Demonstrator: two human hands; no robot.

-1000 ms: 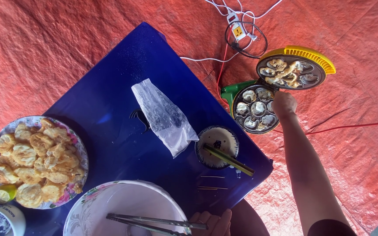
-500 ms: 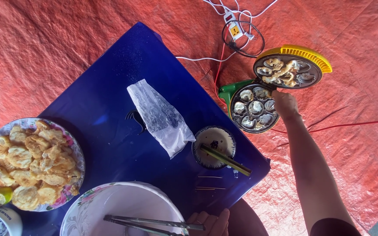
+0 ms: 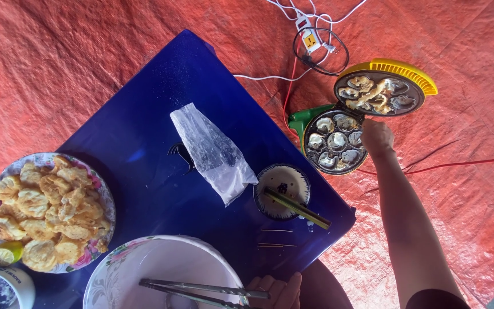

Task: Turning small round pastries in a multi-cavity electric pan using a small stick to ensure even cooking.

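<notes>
We are reaching our right hand [image 3: 376,137] into the round green-and-yellow hinged cake maker [image 3: 334,141] sitting on the red tarp at two o'clock off the blue table [image 3: 144,149].

Our fingers are curling at the tray's right rim; whether they are pinching a cake we cannot tell. Our left hand [image 3: 274,290] is clenching metal tongs [image 3: 201,289] over the white floral bowl [image 3: 121,274]. The maker's long axis is running from seven to one o'clock, lid open toward one. We are risking a burn, or tipping it, by leaning on that rim.
</notes>
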